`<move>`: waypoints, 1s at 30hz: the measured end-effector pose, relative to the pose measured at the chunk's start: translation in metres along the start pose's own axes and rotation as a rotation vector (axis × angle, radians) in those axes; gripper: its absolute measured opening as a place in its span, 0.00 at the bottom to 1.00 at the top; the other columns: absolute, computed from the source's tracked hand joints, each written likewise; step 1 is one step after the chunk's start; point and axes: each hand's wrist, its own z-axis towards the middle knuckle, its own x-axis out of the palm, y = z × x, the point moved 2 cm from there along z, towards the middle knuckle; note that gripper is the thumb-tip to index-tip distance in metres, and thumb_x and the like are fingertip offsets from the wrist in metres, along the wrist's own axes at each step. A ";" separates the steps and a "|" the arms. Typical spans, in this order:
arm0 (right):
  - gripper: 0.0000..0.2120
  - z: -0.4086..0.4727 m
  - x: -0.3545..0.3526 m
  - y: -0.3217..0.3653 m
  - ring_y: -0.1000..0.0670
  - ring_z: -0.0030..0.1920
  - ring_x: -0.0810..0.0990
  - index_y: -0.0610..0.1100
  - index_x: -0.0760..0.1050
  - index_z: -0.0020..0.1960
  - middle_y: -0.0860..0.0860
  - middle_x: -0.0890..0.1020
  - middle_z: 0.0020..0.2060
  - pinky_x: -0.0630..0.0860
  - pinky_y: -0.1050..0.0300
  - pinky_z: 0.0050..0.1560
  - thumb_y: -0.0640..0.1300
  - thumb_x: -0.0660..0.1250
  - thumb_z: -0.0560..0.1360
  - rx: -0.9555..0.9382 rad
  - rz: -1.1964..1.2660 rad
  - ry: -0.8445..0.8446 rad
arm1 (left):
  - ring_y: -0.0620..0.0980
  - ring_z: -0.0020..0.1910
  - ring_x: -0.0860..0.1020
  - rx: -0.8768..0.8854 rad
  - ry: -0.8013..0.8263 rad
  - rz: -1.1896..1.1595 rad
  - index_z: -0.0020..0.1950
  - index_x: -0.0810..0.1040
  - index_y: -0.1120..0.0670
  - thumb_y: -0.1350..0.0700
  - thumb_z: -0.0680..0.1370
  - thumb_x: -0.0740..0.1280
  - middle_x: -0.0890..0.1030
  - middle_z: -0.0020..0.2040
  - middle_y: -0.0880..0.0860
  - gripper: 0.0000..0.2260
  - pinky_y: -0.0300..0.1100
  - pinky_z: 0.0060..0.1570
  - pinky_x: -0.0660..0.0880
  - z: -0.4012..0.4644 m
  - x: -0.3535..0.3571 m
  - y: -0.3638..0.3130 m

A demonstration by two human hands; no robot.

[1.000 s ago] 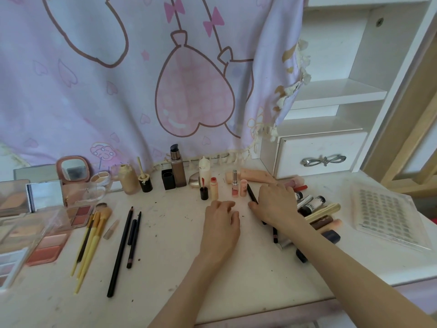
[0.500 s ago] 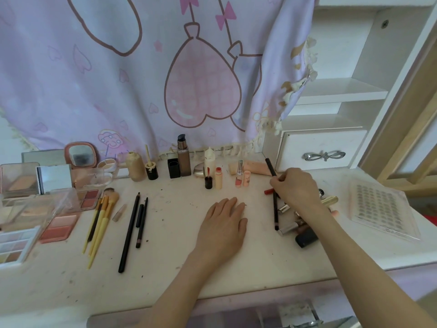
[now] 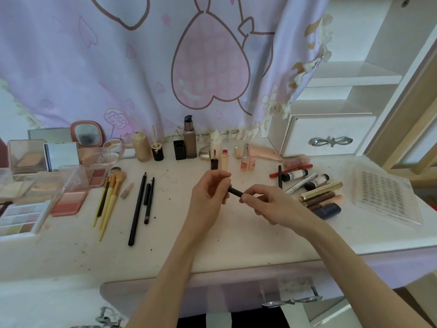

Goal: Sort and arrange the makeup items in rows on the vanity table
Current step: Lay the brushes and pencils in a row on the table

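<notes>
Since half a second ago both hands have left the tabletop: the left hand (image 3: 210,192), which lay flat on the vanity table (image 3: 236,237), is now raised and curled, and the right hand (image 3: 267,202) has swung in from the pile on the right to meet it. I note a black pencil (image 3: 235,191) bridging the two, held over the middle of the table and clear of it. Left fingers (image 3: 222,178) are closed around one end; right fingertips (image 3: 250,194) pinch the other. Only a short middle length shows.

Handling, my judgement: light, thin, stiff, smooth barrel, so likely to roll once laid down. The tip could snap if pressed. Best taken at mid-barrel and laid parallel to the black pencils (image 3: 142,204) already lined up to the left, beside the yellow brushes (image 3: 108,197). Whether it belongs in that row is my guess from its look.

Unsorted pile (image 3: 314,188) of tubes and sticks sits to the right, items crossing and touching one another; a red pencil (image 3: 290,170) and another dark stick lie at its far edge. Small lipsticks (image 3: 224,159) stand in a short row behind the hands.

Hard to make out:
- both ends of the held pencil, buried in the hands; cannot tell whether a cap is being pulled or twisted
- palettes (image 3: 26,209) at left, cut off by the frame edge
- labels on the pile, too blurred to read
</notes>
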 end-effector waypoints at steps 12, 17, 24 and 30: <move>0.08 0.014 0.022 0.008 0.61 0.25 0.70 0.46 0.77 0.48 0.56 0.73 0.25 0.65 0.65 0.33 0.46 0.61 0.79 -0.207 -0.079 -0.140 | 0.41 0.31 0.71 -0.057 -0.099 -0.135 0.49 0.81 0.48 0.64 0.76 0.64 0.83 0.39 0.45 0.12 0.31 0.36 0.71 0.001 -0.011 0.005; 0.09 0.017 0.031 0.007 0.60 0.29 0.70 0.46 0.78 0.45 0.56 0.72 0.28 0.64 0.67 0.32 0.44 0.60 0.79 -0.291 -0.141 -0.220 | 0.40 0.31 0.71 -0.049 -0.095 -0.101 0.48 0.81 0.49 0.64 0.77 0.64 0.82 0.37 0.44 0.12 0.31 0.38 0.72 0.000 -0.010 0.003; 0.10 0.015 0.030 0.005 0.61 0.28 0.70 0.50 0.74 0.40 0.56 0.71 0.26 0.65 0.68 0.33 0.45 0.60 0.79 -0.285 -0.156 -0.216 | 0.41 0.32 0.72 -0.065 -0.094 -0.091 0.48 0.82 0.50 0.63 0.77 0.64 0.82 0.38 0.45 0.10 0.32 0.39 0.73 0.001 -0.011 0.005; 0.05 0.016 0.020 0.005 0.59 0.30 0.73 0.52 0.74 0.48 0.56 0.76 0.30 0.66 0.68 0.32 0.52 0.64 0.76 -0.219 -0.180 -0.140 | 0.42 0.31 0.72 -0.080 -0.138 -0.125 0.48 0.81 0.50 0.63 0.76 0.64 0.82 0.37 0.46 0.09 0.33 0.39 0.74 0.002 -0.013 0.004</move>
